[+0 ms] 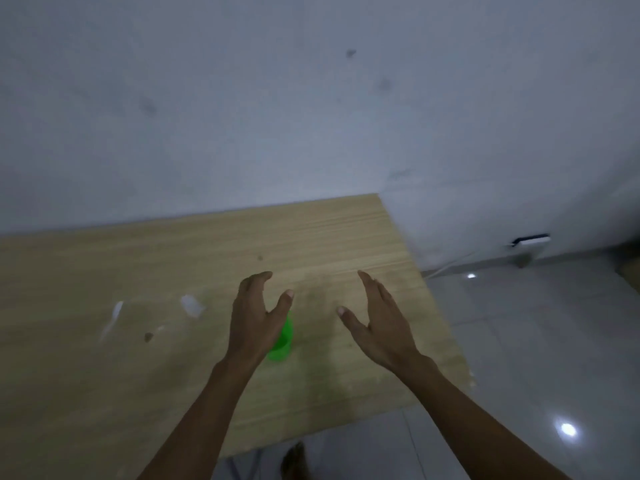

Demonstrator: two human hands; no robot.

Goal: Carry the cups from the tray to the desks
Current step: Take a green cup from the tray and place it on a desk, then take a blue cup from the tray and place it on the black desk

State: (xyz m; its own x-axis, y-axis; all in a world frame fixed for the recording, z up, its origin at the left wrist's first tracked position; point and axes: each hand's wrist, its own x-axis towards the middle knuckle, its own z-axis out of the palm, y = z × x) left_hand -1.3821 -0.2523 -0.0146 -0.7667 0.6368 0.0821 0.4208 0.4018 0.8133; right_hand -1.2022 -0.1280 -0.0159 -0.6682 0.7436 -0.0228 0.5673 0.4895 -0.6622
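the green cup (284,344) was mostly hidden behind the left hand (254,320); only its right side and base showed, blurred, so its rim and any contents could not be read. whether the left hand touched the cup could not be told. two pale smears (191,305) on the desk (104,375) left of the left hand were too blurred to identify. both forearms were cut off by the bottom edge. a foot (294,460) below the hands was also cropped there.

plain rm, prob office | wood desk (173,271); white wall (242,98); tile floor (519,358)
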